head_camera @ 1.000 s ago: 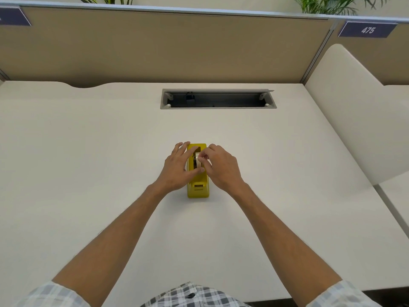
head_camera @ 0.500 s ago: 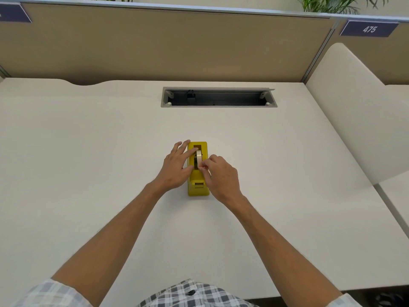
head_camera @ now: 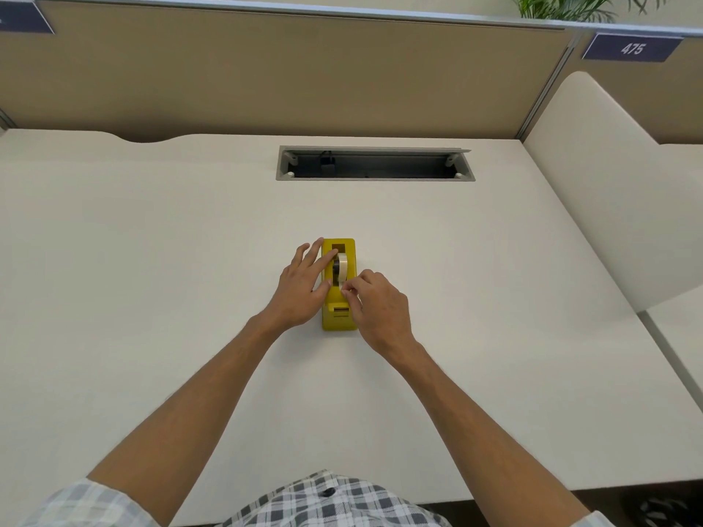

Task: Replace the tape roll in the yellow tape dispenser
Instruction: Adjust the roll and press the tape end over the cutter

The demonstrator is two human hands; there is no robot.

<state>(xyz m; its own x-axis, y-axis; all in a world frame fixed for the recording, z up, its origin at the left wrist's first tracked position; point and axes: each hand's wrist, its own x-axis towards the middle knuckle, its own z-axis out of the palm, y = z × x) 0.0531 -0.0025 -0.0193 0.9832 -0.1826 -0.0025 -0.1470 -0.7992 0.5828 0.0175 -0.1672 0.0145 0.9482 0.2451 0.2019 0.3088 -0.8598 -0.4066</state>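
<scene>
Yellow tape dispenser [head_camera: 339, 298] sits mid-desk [head_camera: 152, 298], nearer the person than the cable slot [head_camera: 374, 163]. Left hand [head_camera: 302, 289] braces it, fingers straight; right hand [head_camera: 376, 308] pinches the loose end of the tape roll [head_camera: 342, 266] — best drawn low and straight toward the cutter.

Short-sleeved checked shirt [head_camera: 334, 500] in grey and white, one dark button, bare forearms.

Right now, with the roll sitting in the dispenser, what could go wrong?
1. The right hand pinches the tape end near the roll; it may slip and stick back.
2. The left hand only rests on the dispenser; a hard pull could slide it across the desk.
</scene>
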